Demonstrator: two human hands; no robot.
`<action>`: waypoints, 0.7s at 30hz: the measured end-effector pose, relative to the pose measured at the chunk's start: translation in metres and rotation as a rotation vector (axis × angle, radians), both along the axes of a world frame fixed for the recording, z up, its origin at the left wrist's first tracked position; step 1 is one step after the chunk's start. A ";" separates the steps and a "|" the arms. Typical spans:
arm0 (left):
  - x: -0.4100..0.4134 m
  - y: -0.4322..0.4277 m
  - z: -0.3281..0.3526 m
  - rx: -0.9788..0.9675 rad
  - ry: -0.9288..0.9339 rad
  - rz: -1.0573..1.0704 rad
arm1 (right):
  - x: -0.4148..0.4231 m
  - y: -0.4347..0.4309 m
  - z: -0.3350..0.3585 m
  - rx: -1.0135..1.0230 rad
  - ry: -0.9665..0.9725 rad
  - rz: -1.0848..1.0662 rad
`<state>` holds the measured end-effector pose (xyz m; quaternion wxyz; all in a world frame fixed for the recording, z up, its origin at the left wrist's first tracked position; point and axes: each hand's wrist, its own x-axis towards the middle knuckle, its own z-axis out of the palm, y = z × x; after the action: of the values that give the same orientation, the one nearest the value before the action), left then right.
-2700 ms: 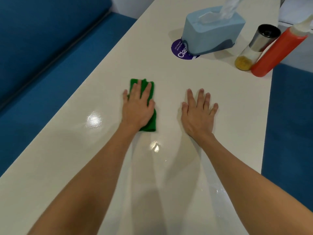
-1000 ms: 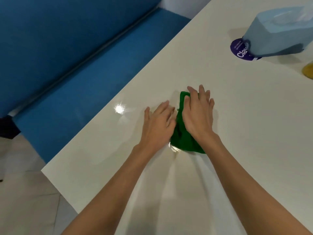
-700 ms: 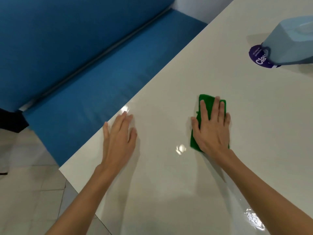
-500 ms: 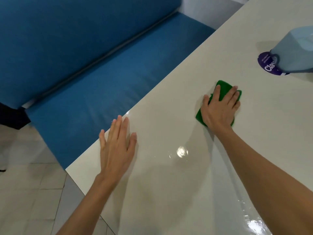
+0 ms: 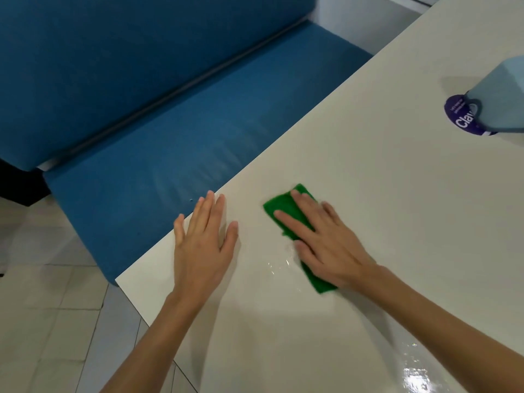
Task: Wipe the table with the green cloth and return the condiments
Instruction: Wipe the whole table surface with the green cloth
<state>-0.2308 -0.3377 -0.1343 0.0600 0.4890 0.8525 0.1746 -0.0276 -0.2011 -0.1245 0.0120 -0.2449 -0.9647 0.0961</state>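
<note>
Under the right hand [image 5: 326,245]: the green cloth [image 5: 289,211] is lying flat on the worktop [image 5: 368,180]. One end is sticking out past the fingertips and the other end is peeking out by the wrist.
On top of the cloth: the right hand is pressing down with straight, spread fingers. It is not curling round the cloth.
Just beside the right hand: the left hand [image 5: 204,245] is lying flat and open on the worktop, close to the edge. It is holding nothing.
Past the left hand: a blue bench [image 5: 170,137] is sitting beyond the worktop's edge, and pale floor tiles [image 5: 42,307] are showing lower down.
Far ahead of the right hand: a light blue tissue box [image 5: 499,103] is standing on a round purple sticker [image 5: 459,117], well apart from the cloth.
By the right arm: a wet patch [image 5: 419,375] is shining on the worktop.
Condiments: none are showing in this view, so I cannot tell where they are waiting.
Step in hand: I think the wiping part is going on right now. The putting-back part is not yet begun.
Next move: I am guessing the right hand is needing to press flat and slide the cloth over the parts that are looking dry. The left hand is helping by steadying the body. Near the edge the cloth is needing care, so it is not slipping off onto the bench.
</note>
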 end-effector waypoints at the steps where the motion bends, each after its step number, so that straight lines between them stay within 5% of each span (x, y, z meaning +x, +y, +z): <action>1: 0.000 0.001 0.000 -0.001 0.000 0.000 | 0.010 0.011 0.000 0.009 0.000 -0.027; 10: 0.004 0.006 0.001 0.006 -0.011 0.032 | -0.073 0.106 0.005 -0.004 -0.037 -0.630; 17: -0.001 0.001 0.006 0.174 -0.202 0.081 | -0.103 0.015 0.002 -0.024 -0.016 -0.125; 21: -0.010 -0.016 0.008 0.103 -0.053 0.137 | -0.048 -0.001 0.001 -0.006 -0.062 0.181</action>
<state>-0.2406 -0.3540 -0.1260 0.0453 0.4270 0.8721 0.2348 -0.0755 -0.2021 -0.1239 -0.0272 -0.1599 -0.9824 0.0923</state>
